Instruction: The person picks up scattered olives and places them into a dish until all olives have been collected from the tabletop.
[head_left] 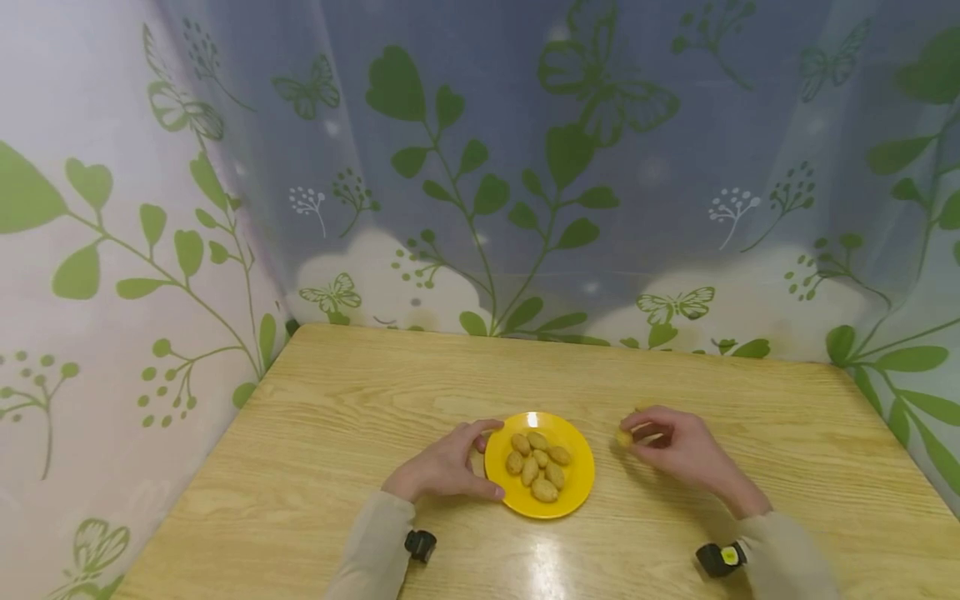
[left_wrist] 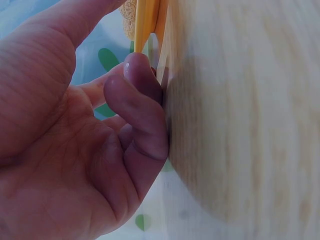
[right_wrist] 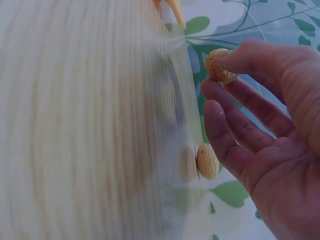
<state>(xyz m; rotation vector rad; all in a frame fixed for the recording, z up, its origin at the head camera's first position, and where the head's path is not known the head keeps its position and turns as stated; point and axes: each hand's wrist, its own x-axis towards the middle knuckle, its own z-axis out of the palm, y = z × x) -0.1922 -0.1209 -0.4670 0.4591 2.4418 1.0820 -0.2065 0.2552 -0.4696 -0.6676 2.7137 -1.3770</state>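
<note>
A round yellow plate (head_left: 582,475) lies on the wooden table and bears several light-brown walnuts (head_left: 545,490). My left hand (head_left: 448,467) grips the plate's left rim, thumb at the near side and index finger at the far side. In the left wrist view, the other fingers of the left hand (left_wrist: 100,130) curl beneath, close to the tabletop. To the right of the plate, my right hand (head_left: 686,446) pinches one walnut (right_wrist: 220,66) between thumb and fingertips, just above the table. Another walnut (right_wrist: 207,161) rests on the table beyond the right hand, mostly hidden in the head view.
The wooden table (head_left: 360,392) reaches back to a hanging curtain (head_left: 465,167) with green leaves and butterflies. A similar patterned cloth (head_left: 112,333) borders the left side, and more hangs at the right. A black wrist camera (head_left: 421,546) sits on the left wrist, another on the right.
</note>
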